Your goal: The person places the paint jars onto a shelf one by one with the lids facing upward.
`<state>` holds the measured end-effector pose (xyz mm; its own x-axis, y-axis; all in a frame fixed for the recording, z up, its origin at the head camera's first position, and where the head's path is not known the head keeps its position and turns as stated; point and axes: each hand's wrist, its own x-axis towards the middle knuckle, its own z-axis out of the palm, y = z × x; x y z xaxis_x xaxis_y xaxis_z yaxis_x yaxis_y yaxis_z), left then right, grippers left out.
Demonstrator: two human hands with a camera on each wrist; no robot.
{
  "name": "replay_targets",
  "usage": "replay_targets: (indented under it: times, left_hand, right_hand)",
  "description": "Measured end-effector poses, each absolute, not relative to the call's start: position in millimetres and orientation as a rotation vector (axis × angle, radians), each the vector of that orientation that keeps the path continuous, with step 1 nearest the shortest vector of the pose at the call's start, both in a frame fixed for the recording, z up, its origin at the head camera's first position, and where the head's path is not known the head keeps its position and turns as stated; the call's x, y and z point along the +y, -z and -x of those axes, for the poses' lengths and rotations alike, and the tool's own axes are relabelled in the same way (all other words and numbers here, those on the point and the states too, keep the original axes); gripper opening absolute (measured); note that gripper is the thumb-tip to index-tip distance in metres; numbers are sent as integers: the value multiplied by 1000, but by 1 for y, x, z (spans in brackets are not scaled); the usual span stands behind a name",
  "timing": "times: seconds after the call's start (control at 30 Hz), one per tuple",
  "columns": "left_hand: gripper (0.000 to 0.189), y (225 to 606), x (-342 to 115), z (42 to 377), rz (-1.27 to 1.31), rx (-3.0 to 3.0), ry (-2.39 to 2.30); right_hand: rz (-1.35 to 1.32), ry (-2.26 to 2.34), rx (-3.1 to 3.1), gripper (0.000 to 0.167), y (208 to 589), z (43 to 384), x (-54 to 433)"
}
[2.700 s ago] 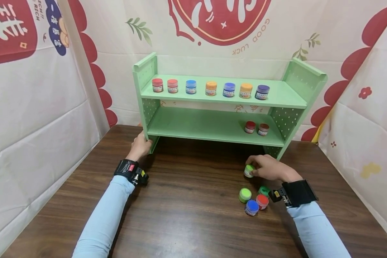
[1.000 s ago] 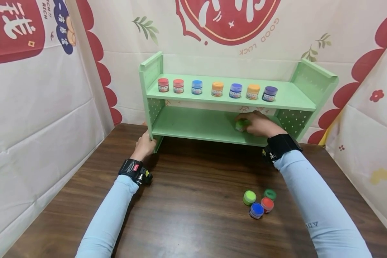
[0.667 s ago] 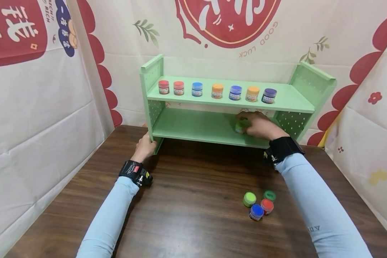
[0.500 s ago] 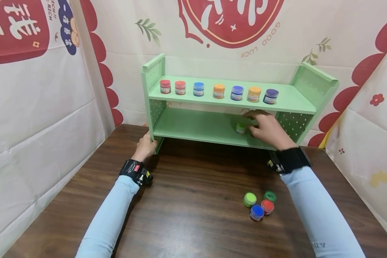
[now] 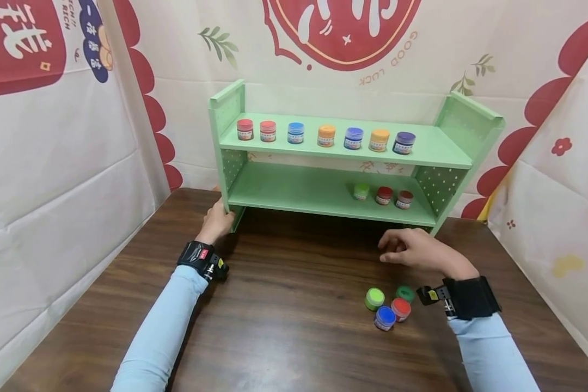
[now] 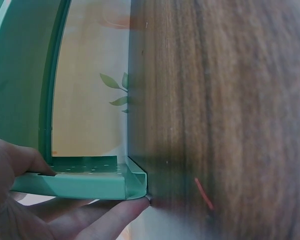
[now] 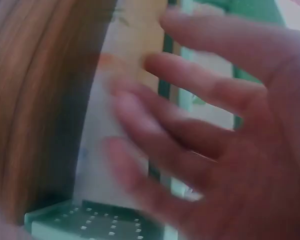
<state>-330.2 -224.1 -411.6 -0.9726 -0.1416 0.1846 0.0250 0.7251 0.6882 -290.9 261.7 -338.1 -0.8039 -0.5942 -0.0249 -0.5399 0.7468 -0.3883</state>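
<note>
My left hand [image 5: 216, 222] grips the lower left side panel of a green two-tier shelf [image 5: 294, 202]. In the left wrist view, thumb and fingers lie on either side of that panel [image 6: 75, 186]. My right hand [image 5: 414, 247] hovers over the table in front of the shelf's right end, holding nothing; its fingers are spread in the right wrist view. On the lower tier stand a light green paint jar [image 5: 361, 191], a dark red jar [image 5: 384, 195] and a brown-lidded jar [image 5: 404, 200]. Below the hand sit light green [image 5: 374, 299], dark green [image 5: 405, 294], red [image 5: 401, 309] and blue [image 5: 384, 318] jars.
Several jars line the upper tier, from a red one [image 5: 245, 129] at the left to a dark purple one [image 5: 404, 142] at the right. The brown wooden table [image 5: 284, 305] is bordered by printed cloth walls [image 5: 68, 179].
My right hand carried a light green jar from the table to the lower tier, let it go beside the dark red jar, then drew back toward the table. The left hand keeps its grip.
</note>
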Motion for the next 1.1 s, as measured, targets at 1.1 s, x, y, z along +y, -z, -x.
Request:
replay_targets:
  times: [1.1]
  left_hand:
    - [37,414,-224,333,-95,-2700,1053]
  right_hand:
    - [603,704,2276,39,366,294,283]
